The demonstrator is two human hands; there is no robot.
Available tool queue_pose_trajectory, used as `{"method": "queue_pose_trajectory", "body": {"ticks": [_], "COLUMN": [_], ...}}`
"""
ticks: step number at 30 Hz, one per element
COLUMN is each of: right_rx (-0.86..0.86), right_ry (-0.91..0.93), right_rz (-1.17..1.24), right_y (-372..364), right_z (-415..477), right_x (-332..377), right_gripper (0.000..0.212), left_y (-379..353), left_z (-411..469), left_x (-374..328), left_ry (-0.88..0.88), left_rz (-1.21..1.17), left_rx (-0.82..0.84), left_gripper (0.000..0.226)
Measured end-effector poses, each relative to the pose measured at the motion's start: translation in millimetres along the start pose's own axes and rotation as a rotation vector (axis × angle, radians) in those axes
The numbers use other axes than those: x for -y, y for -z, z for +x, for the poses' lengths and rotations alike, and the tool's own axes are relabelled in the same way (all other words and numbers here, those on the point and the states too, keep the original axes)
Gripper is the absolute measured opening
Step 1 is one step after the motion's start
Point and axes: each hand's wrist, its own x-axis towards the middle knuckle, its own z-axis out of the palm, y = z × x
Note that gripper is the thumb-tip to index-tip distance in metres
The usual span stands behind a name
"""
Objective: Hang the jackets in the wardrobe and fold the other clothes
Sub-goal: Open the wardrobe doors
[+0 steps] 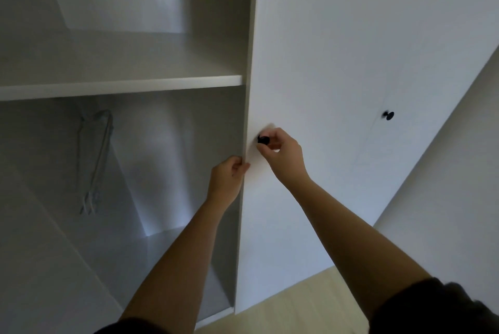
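Note:
A white wardrobe stands open on its left side, with a shelf (121,86) across it and a hanging space below. Several pale hangers (95,161) hang inside that lower space. My right hand (280,154) pinches the black knob (263,140) of the white door (337,90). My left hand (228,178) grips the door's left edge just below the knob, fingers wrapped round it. No jackets or other clothes are in view.
A second black knob (388,115) sits on the neighbouring door to the right. Pale wooden floor (310,306) shows at the bottom right. A white wall (459,171) runs along the far right.

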Motion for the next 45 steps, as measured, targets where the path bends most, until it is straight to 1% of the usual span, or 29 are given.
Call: {"method": "queue_pose_trajectory", "body": {"ticks": [6,13,18,21,25,30,32,34,35,36,37,38,39,42,45], "right_rx": [0.004,0.063,0.103,0.093,0.006,-0.089,-0.116,-0.148,-0.161,-0.177,-0.195,-0.212,-0.224,-0.246,-0.248], "right_ry": [0.014,0.02,0.008,-0.019,-0.029,-0.07,-0.086,-0.092,-0.097,-0.101,-0.105,-0.111,-0.115,-0.137,-0.174], "right_rz": [0.075,0.164,0.147,0.141,0.036,-0.206,-0.299,-0.377,-0.392,-0.395,-0.389,-0.394,-0.405,-0.42,-0.431], "right_y": [26.0,86.2,134.5,161.2,206.0,267.2,287.8,305.1,312.6,319.8,326.7,333.4,340.5,361.4,385.0], "right_z": [-30.5,-83.2,-117.0,-134.7,-159.7,-180.4,-183.4,-187.2,-189.8,-192.2,-194.0,-195.0,-195.8,-193.2,-185.6], "right_x": [-1.5,-0.4,-2.9,-2.9,-6.5,-13.4,-17.0,-22.3,-24.6,-27.4,-30.5,-33.5,-36.5,-47.1,-60.9], "right_gripper": [0.007,0.008,0.004,0.012,0.025,0.032,0.031,0.03,0.029,0.028,0.027,0.026,0.025,0.02,0.021], "left_y": [-4.7,-29.6,-57.3,-75.8,-112.2,-168.8,-191.3,-213.2,-223.8,-234.0,-243.2,-251.9,-260.2,-284.3,-307.4], "left_z": [-39.5,-102.2,-140.6,-160.0,-188.3,-211.2,-216.0,-219.7,-221.9,-223.8,-225.6,-227.4,-229.3,-231.1,-229.5], "left_x": [-13.8,-35.2,-55.2,-68.6,-95.7,-134.9,-146.6,-152.2,-155.0,-158.5,-163.4,-169.1,-175.9,-193.3,-204.8], "left_ry": [-0.02,-0.062,-0.081,-0.097,-0.13,-0.171,-0.22,-0.273,-0.273,-0.254,-0.224,-0.207,-0.202,-0.223,-0.229], "left_rz": [-0.042,-0.052,-0.099,-0.101,-0.059,-0.047,-0.027,-0.018,-0.027,-0.042,-0.059,-0.067,-0.077,-0.08,-0.039], "left_rx": [0.032,0.072,0.127,0.161,0.292,0.436,0.447,0.381,0.341,0.315,0.309,0.315,0.329,0.347,0.348], "left_gripper": [0.007,0.023,0.031,0.033,0.029,0.026,0.025,0.02,0.029,0.047,0.063,0.072,0.076,0.078,0.083]}}
